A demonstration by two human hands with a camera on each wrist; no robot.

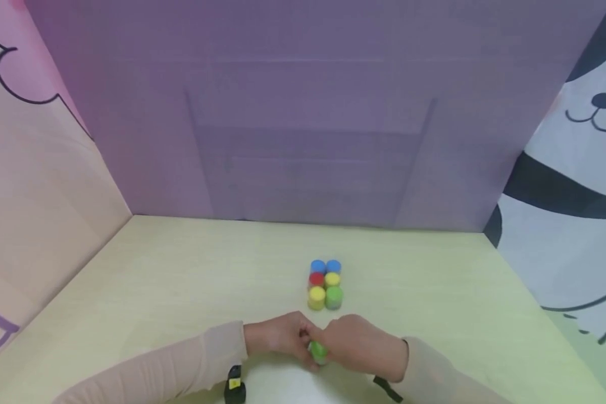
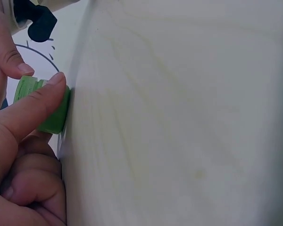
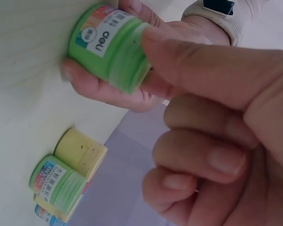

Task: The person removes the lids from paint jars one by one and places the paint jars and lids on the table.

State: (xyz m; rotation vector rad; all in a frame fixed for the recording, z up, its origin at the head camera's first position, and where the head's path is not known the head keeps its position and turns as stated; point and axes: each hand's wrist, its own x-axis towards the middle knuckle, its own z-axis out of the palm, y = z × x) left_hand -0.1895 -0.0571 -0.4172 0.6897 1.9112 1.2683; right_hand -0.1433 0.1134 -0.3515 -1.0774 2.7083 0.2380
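A small green paint jar (image 1: 318, 353) with a deli label stands on the table between my hands. My left hand (image 1: 280, 335) grips its body, thumb on one side and fingers on the other, as the right wrist view shows. With thumb and finger, my right hand (image 1: 363, 345) pinches the lid (image 3: 129, 59); its other fingers are curled in. In the left wrist view the jar (image 2: 56, 113) rests its base against the table surface, my left thumb along its side.
Beyond my hands stand several closed paint jars in two columns: yellow (image 1: 316, 298) and green (image 1: 334, 298) nearest, red (image 1: 316, 280) and yellow (image 1: 333, 279) behind, two blue jars (image 1: 325, 266) at the back. A purple panel (image 1: 303, 140) borders the pale table (image 1: 182, 269).
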